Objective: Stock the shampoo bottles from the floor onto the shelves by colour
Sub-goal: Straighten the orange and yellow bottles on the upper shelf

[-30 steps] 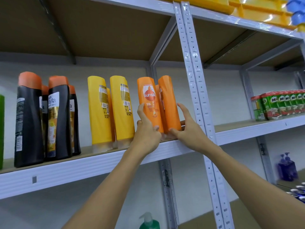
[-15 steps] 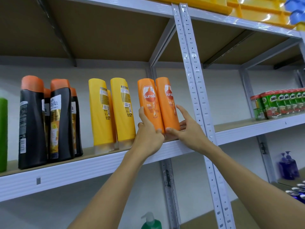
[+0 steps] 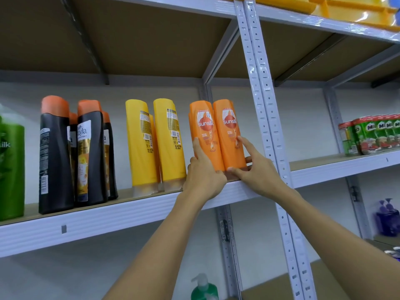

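Two orange bottles (image 3: 218, 135) stand cap-down, touching, near the shelf (image 3: 129, 210) front edge, at three o'clock of the yellow bottles (image 3: 155, 144). The left hand (image 3: 203, 174) wraps the left bottle's base; the right hand (image 3: 257, 169) has its thumb under the right one and its forefinger straight on its side. How firmly it grips is hard to tell. Narrow caps and a close edge: an uneven release could tip either bottle forward or into the yellows.

On the shelf (image 3: 129, 211) stand at least two orange bottles (image 3: 205, 135), three yellow bottles (image 3: 140, 144), four black bottles (image 3: 56, 156) and one green bottle (image 3: 10, 169), counted leftward from the upright post (image 3: 264, 109).
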